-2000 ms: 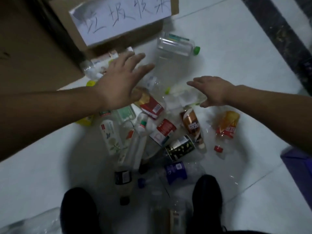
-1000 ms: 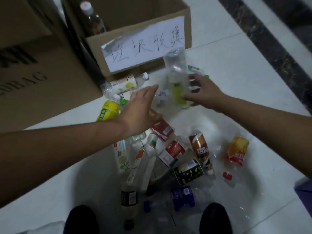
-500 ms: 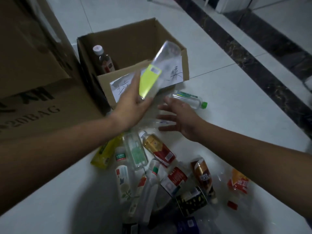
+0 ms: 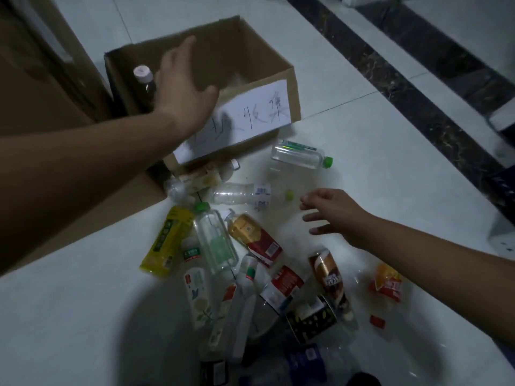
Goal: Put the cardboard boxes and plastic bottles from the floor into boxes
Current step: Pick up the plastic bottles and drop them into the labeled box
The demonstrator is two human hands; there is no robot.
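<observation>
My left hand [image 4: 185, 91] hangs spread and empty over the open brown cardboard box with the white handwritten label [image 4: 250, 51], where I make out only one dark plastic bottle with a pale cap [image 4: 145, 79] just left of that hand (the rest of the inside is too dim to count). My right hand [image 4: 333, 213], loose-fingered and holding nothing, hovers low with a clear green-capped plastic bottle [image 4: 298, 157] just beyond it. I judge the job barely begun: the heap of labelled plastic bottles [image 4: 256, 243] lies on the floor between and beneath my hands.
</observation>
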